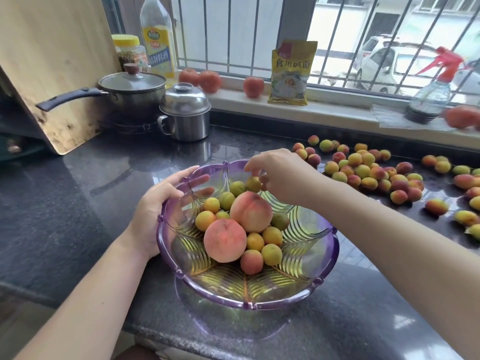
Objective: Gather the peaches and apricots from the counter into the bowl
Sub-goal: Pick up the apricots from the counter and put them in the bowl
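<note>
1. Your left hand grips the rim of the purple bowl, thumb outside, fingers curled over the edge and showing through the clear wall.
2. Your right hand hangs over the bowl's far side, fingertips bent down and drawn together on a small greenish apricot; you cannot tell whether they pinch it or only touch it.
3. Two peaches and about a dozen apricots lie in the bowl.
4. A scatter of apricots lies on the dark counter to your right.
</note>
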